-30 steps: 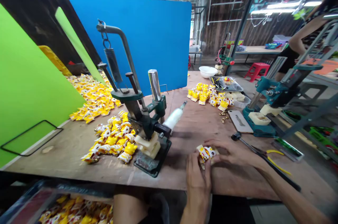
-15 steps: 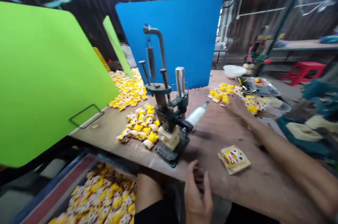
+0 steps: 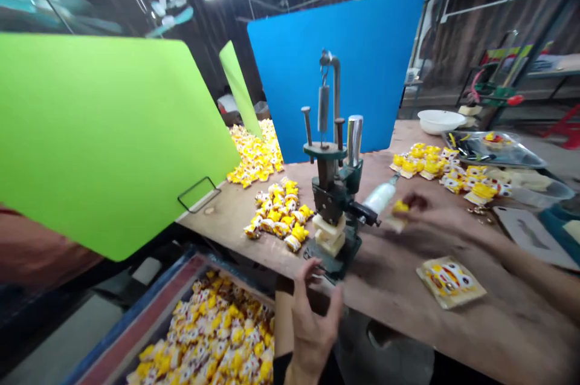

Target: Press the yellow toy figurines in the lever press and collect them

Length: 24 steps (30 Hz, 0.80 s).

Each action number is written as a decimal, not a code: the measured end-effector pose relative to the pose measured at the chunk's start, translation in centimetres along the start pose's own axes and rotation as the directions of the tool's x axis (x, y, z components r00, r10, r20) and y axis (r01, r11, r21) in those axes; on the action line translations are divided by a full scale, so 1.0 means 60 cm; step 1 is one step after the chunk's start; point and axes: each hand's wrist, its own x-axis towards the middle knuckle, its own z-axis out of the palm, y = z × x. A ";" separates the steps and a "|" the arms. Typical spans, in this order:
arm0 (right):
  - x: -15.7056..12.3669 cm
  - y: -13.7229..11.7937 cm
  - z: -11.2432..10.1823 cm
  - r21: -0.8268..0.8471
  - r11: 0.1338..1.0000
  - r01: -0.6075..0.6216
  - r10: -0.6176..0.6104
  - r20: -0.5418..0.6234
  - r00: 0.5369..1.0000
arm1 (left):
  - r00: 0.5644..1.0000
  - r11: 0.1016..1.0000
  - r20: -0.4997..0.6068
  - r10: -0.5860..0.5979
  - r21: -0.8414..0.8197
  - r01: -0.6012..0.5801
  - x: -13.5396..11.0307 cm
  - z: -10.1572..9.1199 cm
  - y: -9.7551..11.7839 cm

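Half a second after reaching the far-right pile of yellow-and-white figures [image 3: 432, 166], the right hand [image 3: 421, 211], blurred, appears to pinch a yellow-and-white piece [image 3: 399, 216] right of the dark-green metal press [image 3: 330, 194]; the left hand [image 3: 313, 318] spreads wide at the brown table's near edge.

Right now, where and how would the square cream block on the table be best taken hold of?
Probably by two opposite outer edges, with the left hand coming from the left: the cream block lies flat, its pale border free to grip beside the yellow-and-white piece on top. The right forearm crosses beyond its far side, so that approach looks more awkward.
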 end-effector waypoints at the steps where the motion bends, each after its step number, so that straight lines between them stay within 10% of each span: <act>1: -0.032 -0.001 0.025 0.089 0.995 -0.037 0.027 0.105 0.994 | 0.999 0.999 0.043 0.011 -0.042 -0.009 -0.012 0.011 -0.002; 3: -0.099 -0.006 0.090 0.319 0.936 -0.149 0.042 0.320 0.946 | 0.996 0.990 0.062 0.056 -0.132 -0.047 -0.042 0.036 -0.014; 9: -0.188 -0.010 0.216 0.502 0.797 -0.336 0.093 0.448 0.889 | 0.989 0.979 -0.142 -0.041 -0.202 0.011 -0.070 0.051 -0.066; 14: -0.160 0.000 0.181 0.334 0.929 -0.158 0.044 0.325 0.945 | 0.978 0.984 -0.159 -0.132 -0.142 0.110 0.008 0.009 -0.055; 24: -0.120 0.054 0.110 0.365 0.899 -0.244 0.188 0.183 0.965 | 0.991 0.993 -0.070 -0.115 -0.033 0.113 0.100 0.053 -0.033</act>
